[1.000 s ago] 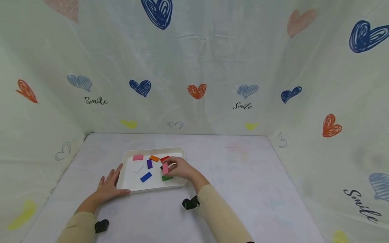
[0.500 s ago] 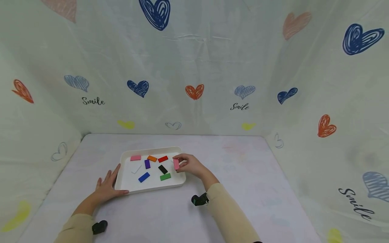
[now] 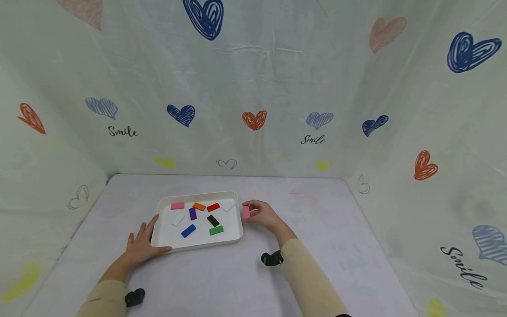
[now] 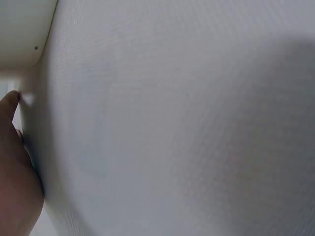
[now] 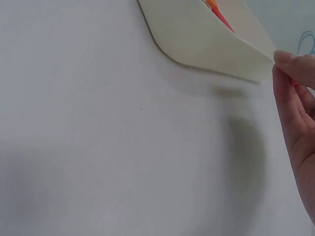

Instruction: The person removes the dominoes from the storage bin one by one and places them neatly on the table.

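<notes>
My right hand (image 3: 268, 216) pinches a small pink block (image 3: 246, 212) between thumb and fingers, just past the right rim of a white tray (image 3: 164, 240). In the right wrist view those fingertips (image 5: 284, 57) hide most of the block. My left hand (image 3: 140, 247) lies with fingers spread at the tray's near left corner, one finger along the left side and the thumb at the front edge. Inside the tray lie another pink block (image 3: 177, 205), an orange block (image 3: 199, 206), a red block (image 3: 213, 207), a purple block (image 3: 192, 214), a blue block (image 3: 188, 230), a black block (image 3: 213, 220) and a green block (image 3: 216, 230).
The tray stands on a white-covered table (image 3: 317, 246). Two thin tick-shaped outlines show on the tray floor. A pale curtain (image 3: 253, 79) with printed hearts hangs behind and at both sides. Each wrist wears a dark camera (image 3: 272, 258).
My right hand has carried the pink block rightward, from above the tray's right part to outside its right rim, uncovering the black and green blocks. My left hand has stayed at the tray corner.
</notes>
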The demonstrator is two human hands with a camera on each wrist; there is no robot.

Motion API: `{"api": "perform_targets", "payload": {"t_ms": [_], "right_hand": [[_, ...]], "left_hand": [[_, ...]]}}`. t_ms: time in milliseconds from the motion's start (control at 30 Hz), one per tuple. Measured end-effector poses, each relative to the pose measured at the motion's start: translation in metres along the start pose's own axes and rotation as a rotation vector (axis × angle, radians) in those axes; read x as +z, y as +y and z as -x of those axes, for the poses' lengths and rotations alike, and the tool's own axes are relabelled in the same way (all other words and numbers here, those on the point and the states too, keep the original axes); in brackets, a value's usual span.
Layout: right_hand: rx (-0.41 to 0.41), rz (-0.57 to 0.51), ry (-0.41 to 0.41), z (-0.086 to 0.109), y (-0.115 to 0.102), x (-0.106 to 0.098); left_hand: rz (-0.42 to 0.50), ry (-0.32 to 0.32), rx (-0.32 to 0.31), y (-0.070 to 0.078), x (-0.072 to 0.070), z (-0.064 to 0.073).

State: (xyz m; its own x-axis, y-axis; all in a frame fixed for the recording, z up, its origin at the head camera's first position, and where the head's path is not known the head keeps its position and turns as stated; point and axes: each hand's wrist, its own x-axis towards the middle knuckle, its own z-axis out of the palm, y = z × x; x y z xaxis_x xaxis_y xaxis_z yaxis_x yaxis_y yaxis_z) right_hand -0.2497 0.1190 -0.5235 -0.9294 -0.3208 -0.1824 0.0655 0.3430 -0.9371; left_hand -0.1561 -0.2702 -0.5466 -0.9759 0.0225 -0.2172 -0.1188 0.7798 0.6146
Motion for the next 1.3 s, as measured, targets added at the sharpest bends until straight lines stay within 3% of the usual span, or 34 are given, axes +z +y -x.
{"api": "perform_targets", "payload": {"t_ms": [133,367,667,1033,1300], "right_hand": [[0.002,0.016,0.027,0.002,0.009,-0.007],[-0.004,0.135,0.080,0.002,0.025,-0.017],[0.000,0.180,0.090,-0.001,0.040,-0.027],[0.060,0.171,0.115,-0.001,0.044,-0.028],[0.045,0.228,0.090,-0.004,0.045,-0.030]], "left_hand": [[-0.002,0.021,-0.005,0.000,0.002,0.001],[-0.016,0.035,-0.011,0.004,0.005,0.002],[-0.005,0.055,-0.057,0.013,0.012,0.003],[0.008,0.082,-0.098,0.022,0.024,0.001],[0.024,0.071,-0.109,0.024,0.023,0.000]]}}
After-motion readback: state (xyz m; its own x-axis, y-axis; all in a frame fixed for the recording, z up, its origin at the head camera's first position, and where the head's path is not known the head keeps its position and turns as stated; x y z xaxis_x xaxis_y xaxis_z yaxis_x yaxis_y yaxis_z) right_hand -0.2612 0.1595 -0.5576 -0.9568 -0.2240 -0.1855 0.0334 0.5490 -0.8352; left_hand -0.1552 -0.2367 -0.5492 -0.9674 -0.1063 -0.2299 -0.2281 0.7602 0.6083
